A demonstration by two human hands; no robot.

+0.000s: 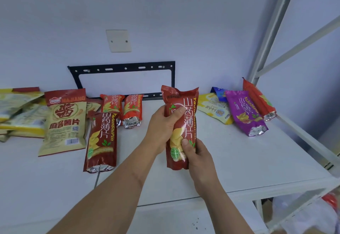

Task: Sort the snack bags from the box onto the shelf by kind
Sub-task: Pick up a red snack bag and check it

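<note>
Both hands hold a dark red yam-chip bag (181, 123) upright above the white shelf (239, 160): the left hand (163, 123) wraps its middle, the right hand (195, 153) grips its lower end, hiding part of the print. Yellow bags (16, 112) at far left are cut off by the frame edge.

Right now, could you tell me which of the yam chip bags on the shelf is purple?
The purple bag at the right, lying between the yellow bag and an orange-red bag; the other yam chip bags are red.
</note>
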